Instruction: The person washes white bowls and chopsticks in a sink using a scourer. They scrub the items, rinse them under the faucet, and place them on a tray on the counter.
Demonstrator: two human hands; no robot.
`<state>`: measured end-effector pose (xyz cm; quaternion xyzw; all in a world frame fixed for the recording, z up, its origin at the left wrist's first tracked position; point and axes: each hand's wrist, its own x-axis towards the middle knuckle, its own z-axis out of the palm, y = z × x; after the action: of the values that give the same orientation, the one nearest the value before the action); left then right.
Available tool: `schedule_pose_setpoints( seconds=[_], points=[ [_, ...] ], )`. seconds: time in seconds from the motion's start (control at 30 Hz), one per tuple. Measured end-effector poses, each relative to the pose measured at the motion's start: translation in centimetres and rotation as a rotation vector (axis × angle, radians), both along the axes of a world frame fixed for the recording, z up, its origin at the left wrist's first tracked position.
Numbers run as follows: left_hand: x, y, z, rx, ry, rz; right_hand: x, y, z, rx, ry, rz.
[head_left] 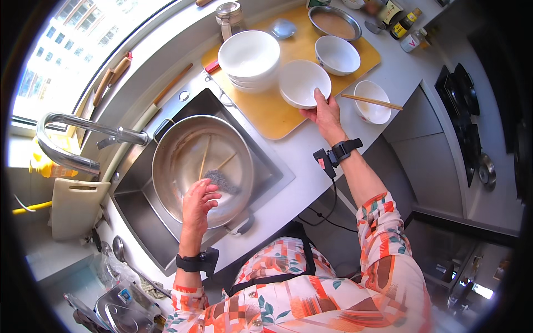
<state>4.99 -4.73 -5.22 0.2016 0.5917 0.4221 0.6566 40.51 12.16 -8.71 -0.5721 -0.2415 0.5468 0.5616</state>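
My right hand (325,113) grips the near rim of a white bowl (302,81), its thumb inside and fingers beneath. That bowl is over a yellow cutting board (275,125); whether it rests there I cannot tell. Over the near side of a large metal wok (245,150) in the sink, my left hand (200,202) hovers with fingers loosely apart and nothing visible in them. Close to its fingertips lies a grey steel-wool scrubber (220,181) inside the wok. Two thin wooden chopsticks (205,156) also lie in it, partly hidden by the scrubber.
A stack of white bowls (249,56), another bowl (337,55) and a metal basin (335,23) stand on the board. Chopsticks (370,101) cross a bowl (372,114) near the counter edge. The faucet (83,120) reaches in from the left. Sauce bottles (406,25) stand far right.
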Motion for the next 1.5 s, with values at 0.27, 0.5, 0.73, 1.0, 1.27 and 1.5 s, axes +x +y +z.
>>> schedule_pose_setpoints(
  seconds=[0.27, 0.5, 0.73, 1.0, 1.27, 1.5],
  points=[
    [-1.0, -0.2, -0.4, -0.006, 0.012, 0.023, 0.8, -4.8, 1.6, -0.085, -0.363, 0.127],
    [-0.8, 0.2, -0.8, -0.009, 0.009, 0.021, 13.4, -4.0, 3.1, 0.147, -1.806, 0.14],
    [-0.4, 0.5, -0.9, -0.006, -0.002, 0.011, 16.9, -1.8, 2.5, -0.142, -2.075, 0.409],
    [-2.7, -0.9, -1.2, -0.001, 0.035, 0.065, 9.4, -5.8, 7.1, 0.454, -1.567, 0.474],
    [-4.4, -4.2, -0.8, 0.018, 0.066, 0.187, -15.0, -7.2, 6.0, 0.556, -1.292, 1.233],
    [-7.2, -9.3, 0.4, 0.049, 0.089, 0.323, -23.0, -6.9, 1.3, 0.471, -1.25, 1.468]
  ],
)
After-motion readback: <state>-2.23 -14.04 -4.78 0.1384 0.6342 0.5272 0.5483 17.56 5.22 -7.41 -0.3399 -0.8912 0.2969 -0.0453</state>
